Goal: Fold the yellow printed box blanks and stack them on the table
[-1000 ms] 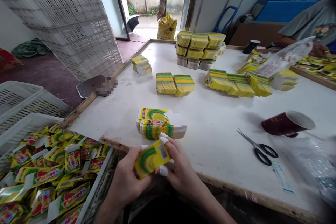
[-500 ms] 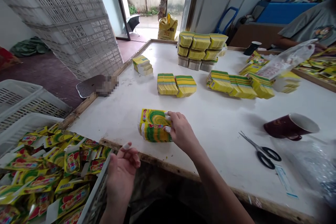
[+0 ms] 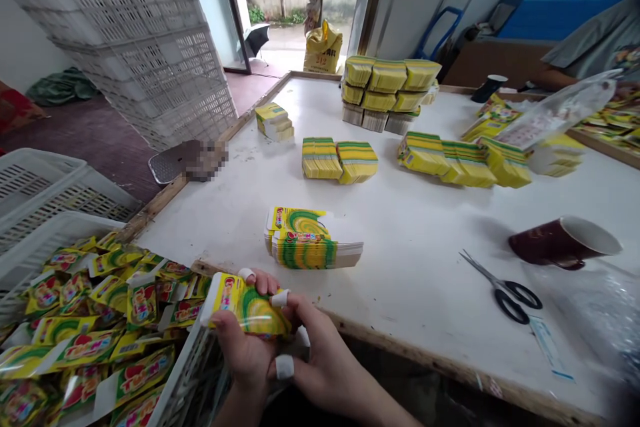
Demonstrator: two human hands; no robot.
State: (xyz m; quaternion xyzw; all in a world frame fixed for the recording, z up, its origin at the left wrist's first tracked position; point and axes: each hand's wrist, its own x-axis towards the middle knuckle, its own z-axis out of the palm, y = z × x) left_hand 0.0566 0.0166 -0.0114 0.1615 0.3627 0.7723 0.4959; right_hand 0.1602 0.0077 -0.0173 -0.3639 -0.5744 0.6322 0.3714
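Observation:
A yellow-and-green printed carton (image 3: 253, 307) with a white end flap is held just in front of the table edge. My left hand (image 3: 245, 357) grips it from below, thumb along its near side and fingers behind it. My right hand (image 3: 327, 350) has its fingers at the carton's right end, with white tape or finger covers on the thumb and some fingertips. Part of that end is hidden by the fingers. Beyond both hands, a row of flat cartons (image 3: 305, 250) of the same print lies on the table, its white ends pointing right.
White crate (image 3: 175, 380) full of cartons stands left. Bundled cartons (image 3: 340, 160) and a taller stack (image 3: 390, 83) sit farther back. Scissors (image 3: 503, 290), a dark mug (image 3: 545, 243) and clear plastic (image 3: 595, 313) lie right. A person's sleeve (image 3: 585, 40) shows at far right.
My right hand has left the row of flat cartons and come down to my left hand. A carton is now held between them; my left hand was empty before.

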